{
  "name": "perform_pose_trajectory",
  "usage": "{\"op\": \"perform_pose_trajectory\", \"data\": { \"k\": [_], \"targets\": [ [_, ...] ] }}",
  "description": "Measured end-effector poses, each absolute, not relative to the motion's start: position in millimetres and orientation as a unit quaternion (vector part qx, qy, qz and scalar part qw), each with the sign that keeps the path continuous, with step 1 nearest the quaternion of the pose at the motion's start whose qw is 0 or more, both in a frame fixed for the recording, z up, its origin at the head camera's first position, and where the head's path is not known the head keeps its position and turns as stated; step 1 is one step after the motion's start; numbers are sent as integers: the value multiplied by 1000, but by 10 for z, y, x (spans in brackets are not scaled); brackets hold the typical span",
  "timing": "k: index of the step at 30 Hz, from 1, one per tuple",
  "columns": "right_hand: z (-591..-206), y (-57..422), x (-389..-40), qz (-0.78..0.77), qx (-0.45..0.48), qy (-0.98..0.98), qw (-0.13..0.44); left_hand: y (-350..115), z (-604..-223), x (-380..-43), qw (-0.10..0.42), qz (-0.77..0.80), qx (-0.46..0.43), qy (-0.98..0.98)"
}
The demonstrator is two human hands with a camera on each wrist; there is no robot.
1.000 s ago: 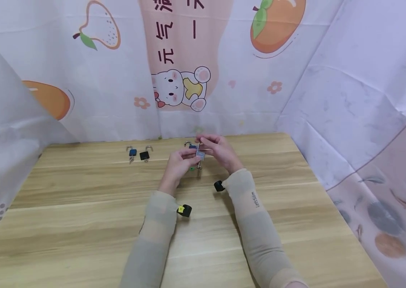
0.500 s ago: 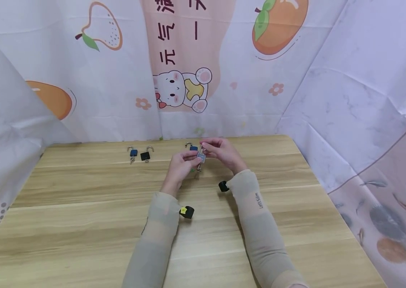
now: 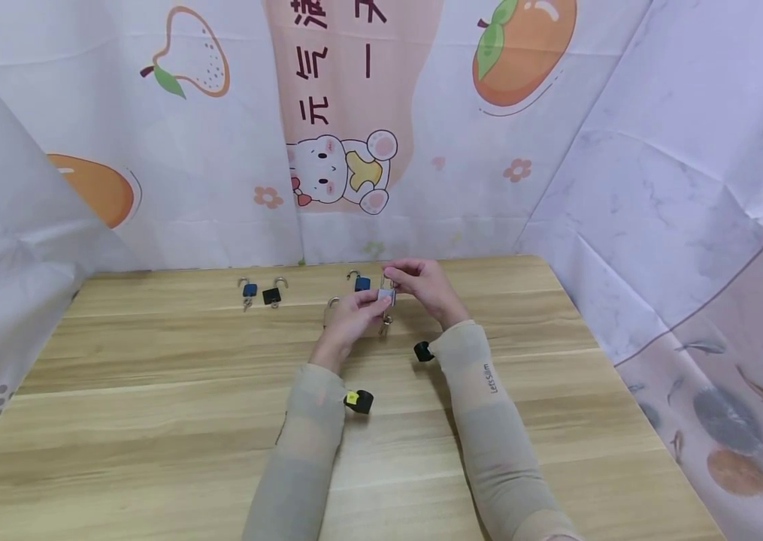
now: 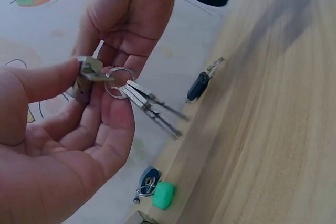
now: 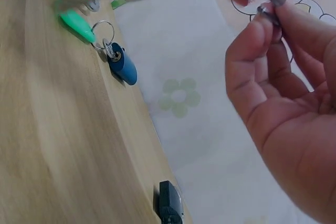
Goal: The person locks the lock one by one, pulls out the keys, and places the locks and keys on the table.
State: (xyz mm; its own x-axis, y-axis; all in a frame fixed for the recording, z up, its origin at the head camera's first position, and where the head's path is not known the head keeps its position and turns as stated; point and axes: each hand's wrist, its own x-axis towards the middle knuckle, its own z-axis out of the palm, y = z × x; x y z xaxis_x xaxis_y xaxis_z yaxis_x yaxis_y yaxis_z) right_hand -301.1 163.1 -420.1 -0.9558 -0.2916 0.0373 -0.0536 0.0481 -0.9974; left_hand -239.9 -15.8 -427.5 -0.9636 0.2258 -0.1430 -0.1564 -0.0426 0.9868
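A small silver padlock (image 3: 386, 295) is held above the far part of the table, shackle upward. My left hand (image 3: 352, 315) pinches its body between thumb and fingers. At the top, the thumb and fingertips of my right hand (image 3: 425, 285) pinch the shackle. A key sits in the padlock's underside, and from its ring hang more keys (image 4: 147, 108), dangling past the left fingers. Just behind the hands lies a blue padlock (image 3: 362, 283) with its shackle swung out; a green tag (image 4: 164, 195) lies beside it. Another padlock's shackle (image 3: 333, 302) shows beside the left hand, its body mostly hidden.
Further left on the wooden table (image 3: 171, 421) lie a second blue padlock (image 3: 249, 290) and a black padlock (image 3: 272, 295), both with shackles open and keys attached. A printed curtain (image 3: 219, 188) hangs along the back edge, and another sheet (image 3: 658, 188) borders the right side.
Both hands have shifted slightly right with the silver padlock. The shackle beside the left hand has come into view, while the green tag is now covered in the head view.
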Motion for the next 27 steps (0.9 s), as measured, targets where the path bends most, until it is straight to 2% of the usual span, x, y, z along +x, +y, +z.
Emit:
{"op": "perform_pose_trajectory", "data": {
  "k": [5,15,18,24,27],
  "targets": [
    [-4221,1657,-3010,-676,-137,717,100,-190,-4302,-2420,131,729,20,671],
    [-4225,1676,-3023,-650,-169,735,98,-219,-4283,-2423,166,745,30,645],
    [-4220,1656,-3032,-665,-162,721,101,-221,-4283,-2421,148,749,21,646],
    [-4183,1655,-3014,-699,-146,693,102,-201,-4314,-2432,79,739,3,670],
    [-4172,1658,-3007,-700,-145,692,104,-186,-4325,-2437,69,732,0,678]
  ]
}}
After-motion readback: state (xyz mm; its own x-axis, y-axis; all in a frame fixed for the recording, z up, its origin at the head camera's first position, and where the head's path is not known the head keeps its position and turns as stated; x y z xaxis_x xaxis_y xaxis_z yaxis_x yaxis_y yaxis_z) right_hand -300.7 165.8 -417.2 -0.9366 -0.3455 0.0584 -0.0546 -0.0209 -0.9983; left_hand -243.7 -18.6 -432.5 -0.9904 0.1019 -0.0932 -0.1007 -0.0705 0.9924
